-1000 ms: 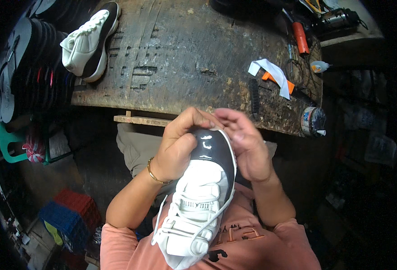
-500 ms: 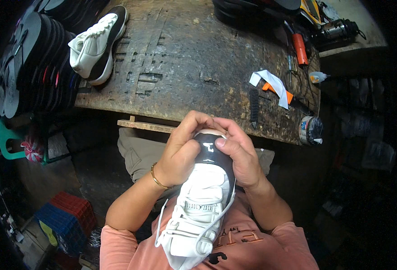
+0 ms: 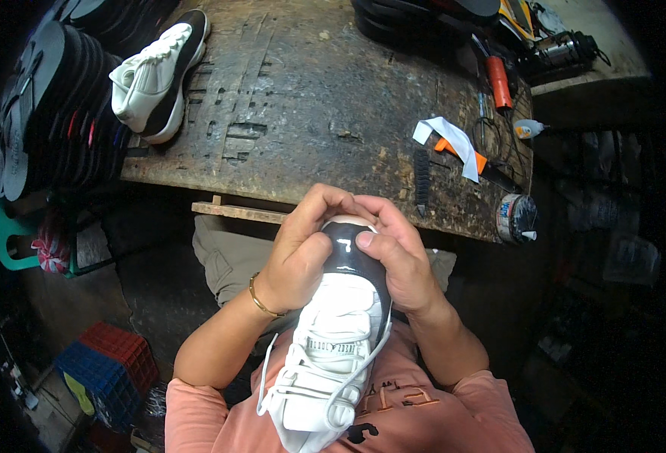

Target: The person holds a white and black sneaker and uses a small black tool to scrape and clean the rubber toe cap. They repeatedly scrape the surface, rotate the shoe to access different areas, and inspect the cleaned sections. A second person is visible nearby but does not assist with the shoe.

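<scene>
A white sneaker (image 3: 331, 343) with a glossy black toe lies along my chest, its toe pointing away from me and its laces loose at the sides. My left hand (image 3: 306, 249) grips the left side of the toe, thumb bent against the black part. On the other side, my right hand (image 3: 399, 253) presses its thumb on top of the toe while its fingers curl over the front edge. The fingers of both hands meet at the toe tip and partly hide it. A matching white and black sneaker (image 3: 159, 79) rests on its side at the table's far left.
Beyond my hands is a worn wooden table (image 3: 310, 113). Stacked black soles (image 3: 38, 106) stand at left. At right lie a white strip (image 3: 454, 140), an orange-handled tool (image 3: 480, 160), a red-handled tool (image 3: 499, 83) and a can (image 3: 516, 217). Crates (image 3: 110, 370) sit at lower left.
The whole view has shifted slightly, with the table and its things a little further left. Both hands keep nearly the same hold on the sneaker's toe.
</scene>
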Demonstrator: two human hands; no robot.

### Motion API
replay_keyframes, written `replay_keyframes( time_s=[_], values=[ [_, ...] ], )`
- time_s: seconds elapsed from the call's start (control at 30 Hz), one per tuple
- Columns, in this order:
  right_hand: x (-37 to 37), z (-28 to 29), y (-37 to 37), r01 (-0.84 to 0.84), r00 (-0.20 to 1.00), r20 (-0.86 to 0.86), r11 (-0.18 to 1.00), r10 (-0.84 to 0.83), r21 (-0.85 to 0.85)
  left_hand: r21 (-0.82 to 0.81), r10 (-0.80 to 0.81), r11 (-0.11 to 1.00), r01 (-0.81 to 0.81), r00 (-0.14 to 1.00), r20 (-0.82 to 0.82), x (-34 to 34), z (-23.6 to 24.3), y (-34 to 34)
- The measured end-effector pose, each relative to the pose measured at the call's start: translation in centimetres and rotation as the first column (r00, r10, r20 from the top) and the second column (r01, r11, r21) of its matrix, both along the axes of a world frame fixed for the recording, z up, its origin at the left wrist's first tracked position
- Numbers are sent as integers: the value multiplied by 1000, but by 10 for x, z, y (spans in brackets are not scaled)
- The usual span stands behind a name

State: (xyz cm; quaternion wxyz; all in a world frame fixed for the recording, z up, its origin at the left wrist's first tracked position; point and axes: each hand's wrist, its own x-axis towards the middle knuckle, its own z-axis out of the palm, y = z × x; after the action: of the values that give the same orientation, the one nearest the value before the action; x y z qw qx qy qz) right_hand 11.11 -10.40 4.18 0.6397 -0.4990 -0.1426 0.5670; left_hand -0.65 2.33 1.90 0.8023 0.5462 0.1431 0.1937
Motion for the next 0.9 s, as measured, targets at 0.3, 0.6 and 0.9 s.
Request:
replay_keyframes(
  time_s=[0.3, 0.6, 0.9],
  values=[
    [52, -10, -7, 309, 692, 721, 914, -27, -263, -315, -60, 949, 30, 994, -86, -1, -11, 6],
    [18, -10, -8, -9, 974, 224, 996, 29, -87, -230, -68, 973, 15, 973, -222, 6, -8, 5],
    [15, -6, -1, -11, 975, 221, 996, 31, -92, -194, -37, 981, -12, 967, -252, 13, -3, 4]
  ],
)
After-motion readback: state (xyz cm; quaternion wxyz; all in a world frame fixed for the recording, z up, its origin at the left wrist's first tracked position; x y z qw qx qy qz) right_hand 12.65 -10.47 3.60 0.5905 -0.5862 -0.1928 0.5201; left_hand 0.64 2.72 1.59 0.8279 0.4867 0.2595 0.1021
